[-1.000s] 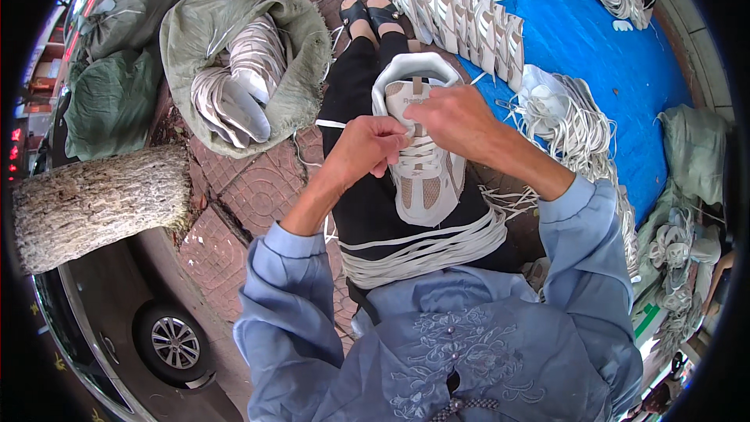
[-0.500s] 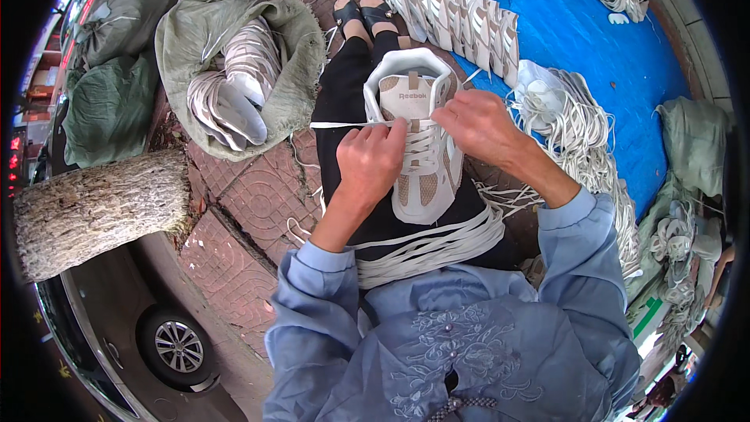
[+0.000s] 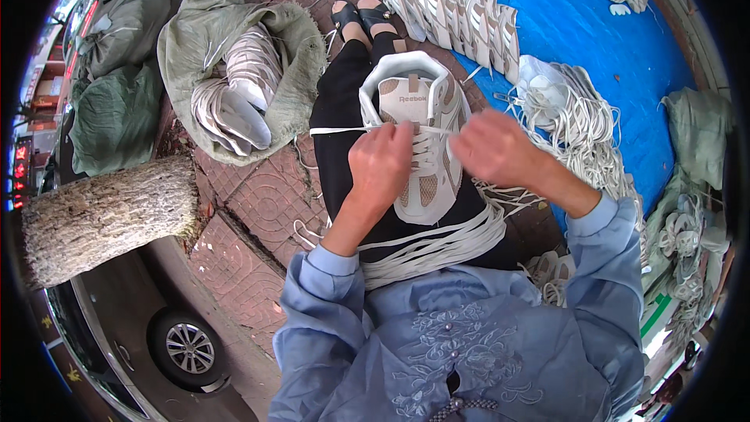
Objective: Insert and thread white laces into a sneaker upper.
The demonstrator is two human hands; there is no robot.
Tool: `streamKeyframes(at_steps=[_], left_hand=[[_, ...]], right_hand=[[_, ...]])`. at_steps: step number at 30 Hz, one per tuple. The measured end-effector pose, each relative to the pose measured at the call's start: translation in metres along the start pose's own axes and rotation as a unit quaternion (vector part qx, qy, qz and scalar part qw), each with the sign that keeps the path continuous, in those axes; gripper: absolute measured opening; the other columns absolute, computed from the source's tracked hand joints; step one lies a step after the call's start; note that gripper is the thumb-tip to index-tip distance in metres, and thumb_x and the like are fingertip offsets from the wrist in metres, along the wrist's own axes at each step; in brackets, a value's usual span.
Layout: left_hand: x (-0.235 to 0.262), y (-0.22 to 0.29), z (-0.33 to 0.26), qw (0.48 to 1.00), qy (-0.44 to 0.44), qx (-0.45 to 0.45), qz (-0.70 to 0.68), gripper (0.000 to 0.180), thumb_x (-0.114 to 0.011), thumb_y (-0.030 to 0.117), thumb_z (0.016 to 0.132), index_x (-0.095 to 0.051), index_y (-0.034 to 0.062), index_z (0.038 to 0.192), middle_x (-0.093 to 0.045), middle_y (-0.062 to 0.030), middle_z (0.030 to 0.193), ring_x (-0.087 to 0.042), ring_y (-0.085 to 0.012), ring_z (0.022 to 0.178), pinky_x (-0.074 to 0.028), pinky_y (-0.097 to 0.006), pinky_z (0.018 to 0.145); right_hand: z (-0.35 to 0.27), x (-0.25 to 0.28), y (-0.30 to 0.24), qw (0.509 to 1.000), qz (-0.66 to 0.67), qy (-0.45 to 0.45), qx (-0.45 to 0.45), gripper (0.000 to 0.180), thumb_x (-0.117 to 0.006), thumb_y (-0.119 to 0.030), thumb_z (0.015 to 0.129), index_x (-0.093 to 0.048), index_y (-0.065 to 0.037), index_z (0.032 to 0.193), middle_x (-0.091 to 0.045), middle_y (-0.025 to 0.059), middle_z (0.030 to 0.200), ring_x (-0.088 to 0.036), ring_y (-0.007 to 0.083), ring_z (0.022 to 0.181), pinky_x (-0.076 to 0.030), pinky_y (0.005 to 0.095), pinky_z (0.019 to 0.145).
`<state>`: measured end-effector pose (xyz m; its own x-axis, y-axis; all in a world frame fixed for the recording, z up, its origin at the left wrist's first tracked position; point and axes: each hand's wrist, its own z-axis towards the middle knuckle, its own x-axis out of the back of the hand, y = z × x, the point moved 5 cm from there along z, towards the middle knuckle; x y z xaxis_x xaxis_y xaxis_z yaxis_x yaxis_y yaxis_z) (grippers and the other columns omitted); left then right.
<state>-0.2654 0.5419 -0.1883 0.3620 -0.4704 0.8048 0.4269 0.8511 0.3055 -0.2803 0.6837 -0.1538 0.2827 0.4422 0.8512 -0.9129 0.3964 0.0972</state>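
A beige and white shoe upper (image 3: 404,104) without a sole lies across my black-trousered legs, its collar pointing away from me. Crisscrossed lacing runs down its front. My left hand (image 3: 380,162) is closed in a pinch on a white shoelace (image 3: 336,130) at the top of the lacing, and one end trails off leftward. To the right of the tongue, my right hand (image 3: 498,152), a little blurred, pinches lace too; a short stretch runs taut from it toward the left hand. A bundle of loose white laces (image 3: 445,244) rests over my lap.
An open woven sack (image 3: 301,70) at the left holds stacked uppers (image 3: 254,62). On a blue tarp (image 3: 609,55) at the right lie a row of uppers (image 3: 461,19) and a heap of laced ones (image 3: 570,121). A tree trunk (image 3: 109,219) and parked car (image 3: 109,320) are at the left.
My right hand has moved right, away from the tongue, drawing lace out with it. The left hand stays at the lacing, shifted slightly.
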Motion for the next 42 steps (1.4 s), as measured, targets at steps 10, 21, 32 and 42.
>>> streamKeyframes(at_steps=[10,21,32,42], left_hand=[[-0.003,-0.025,0.002,0.91,-0.095,0.271,-0.3,0.011,-0.056,-0.001,0.07,-0.058,0.0049,0.078,-0.06,-0.0135,0.074,-0.059,-0.0287,0.064,-0.047,-0.034,0.054],[-0.005,-0.045,-0.001,0.809,-0.144,0.351,-0.449,0.017,-0.056,-0.006,0.07,-0.059,-0.0007,0.086,-0.059,-0.0012,0.068,-0.053,-0.0045,0.063,-0.043,-0.019,0.055],[0.034,-0.037,-0.002,0.994,-0.054,0.091,-0.039,0.027,-0.055,0.0,0.072,-0.052,0.0045,0.099,-0.057,-0.0131,0.096,-0.06,-0.0277,0.073,-0.048,-0.033,0.056],[0.054,-0.071,-0.006,0.99,-0.075,-0.049,0.113,0.01,-0.052,0.004,0.067,-0.047,0.0072,0.075,-0.048,-0.0071,0.063,-0.054,-0.0213,0.059,-0.044,-0.033,0.046]], right_hand=[[-0.016,-0.039,0.028,0.991,-0.035,-0.083,-0.103,0.008,-0.055,-0.008,0.056,-0.048,-0.006,0.06,-0.043,0.005,0.057,-0.048,0.0189,0.058,-0.041,0.0313,0.049],[0.015,0.017,0.02,0.999,-0.046,0.02,-0.008,0.009,-0.054,-0.01,0.053,-0.049,-0.005,0.058,-0.042,0.0032,0.055,-0.047,0.0175,0.059,-0.039,0.0286,0.049],[-0.022,-0.035,0.052,0.988,-0.037,-0.084,-0.122,0.007,-0.054,-0.007,0.055,-0.048,-0.006,0.058,-0.046,0.006,0.058,-0.05,0.0202,0.061,-0.043,0.0313,0.052],[-0.019,-0.012,0.058,0.988,-0.063,-0.074,-0.122,0.004,-0.055,-0.009,0.056,-0.051,-0.008,0.055,-0.047,0.004,0.059,-0.052,0.0186,0.063,-0.044,0.03,0.054]])
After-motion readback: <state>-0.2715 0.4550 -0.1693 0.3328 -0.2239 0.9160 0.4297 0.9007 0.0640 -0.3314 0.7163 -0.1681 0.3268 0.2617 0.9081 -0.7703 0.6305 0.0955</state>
